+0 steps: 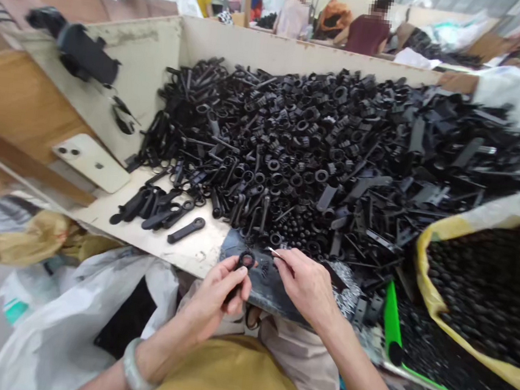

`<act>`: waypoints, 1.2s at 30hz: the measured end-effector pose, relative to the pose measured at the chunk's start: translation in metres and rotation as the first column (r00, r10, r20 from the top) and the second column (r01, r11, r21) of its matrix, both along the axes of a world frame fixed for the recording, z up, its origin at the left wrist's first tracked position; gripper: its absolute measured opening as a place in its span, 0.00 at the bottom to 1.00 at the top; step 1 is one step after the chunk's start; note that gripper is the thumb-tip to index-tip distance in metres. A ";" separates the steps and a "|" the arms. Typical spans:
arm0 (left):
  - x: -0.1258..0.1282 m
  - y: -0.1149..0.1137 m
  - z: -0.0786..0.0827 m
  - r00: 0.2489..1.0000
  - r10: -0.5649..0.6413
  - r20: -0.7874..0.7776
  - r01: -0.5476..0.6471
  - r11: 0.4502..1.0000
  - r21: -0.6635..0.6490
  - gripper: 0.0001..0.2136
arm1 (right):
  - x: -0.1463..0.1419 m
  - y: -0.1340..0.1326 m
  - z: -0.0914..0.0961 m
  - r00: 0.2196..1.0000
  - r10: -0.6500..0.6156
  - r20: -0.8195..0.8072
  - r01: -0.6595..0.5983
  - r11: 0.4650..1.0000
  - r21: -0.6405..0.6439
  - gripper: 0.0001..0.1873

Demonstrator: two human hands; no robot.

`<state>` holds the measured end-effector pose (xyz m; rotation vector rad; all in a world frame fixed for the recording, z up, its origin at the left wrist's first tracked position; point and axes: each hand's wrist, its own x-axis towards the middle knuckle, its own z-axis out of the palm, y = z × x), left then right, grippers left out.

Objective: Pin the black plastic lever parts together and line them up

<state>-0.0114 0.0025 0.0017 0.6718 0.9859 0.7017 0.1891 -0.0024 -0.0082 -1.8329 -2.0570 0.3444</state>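
— Down by the lap, what's on the left wrist?
— A pale bangle [135, 370]. Just past it, the left hand [219, 298] is closed on a black ring-ended part [246, 259], with thumb and fingers pinching its stem.
— Which way does that part lie?
— Its long axis runs away from the person's body toward the heap. The ring end points up and away, clear of the fingertips. The stem goes down into the hand and is mostly hidden.
— And the right hand?
— The right hand [307, 286] is just beside it. Thumb and forefinger are pressed together on a thin metal pin [275, 251], whose free end points left toward the ring. I cannot tell whether pin and ring touch.
— What's under the hands?
— A dark sheet [273, 291] lies at the near edge of the tabletop [194, 250].
— Farther out?
— To the left, one loose handle [186, 231] lies alone, with a short row of handles [157, 208] behind it. Beyond them a big pile of black parts [339, 135] fills the walled tabletop. A pale phone [91, 162] leans at the left wall. On the right, a yellow-lined bag [434, 297] holds small dark pieces. People sit at benches far behind.
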 end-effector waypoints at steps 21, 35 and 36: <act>-0.013 0.006 0.000 0.993 0.091 0.075 -0.086 0.994 -0.066 0.18 | -0.012 0.031 0.003 0.928 0.147 0.341 -0.137 0.989 -0.054 0.14; -0.003 0.002 0.006 0.982 0.038 0.184 -0.021 0.995 -0.093 0.21 | 0.031 0.028 0.021 0.777 -0.044 -0.628 0.136 0.986 0.099 0.16; 0.003 0.001 0.008 0.981 0.021 0.192 -0.005 0.997 -0.083 0.21 | 0.027 0.021 0.019 0.713 -0.095 -0.695 0.207 0.975 0.080 0.17</act>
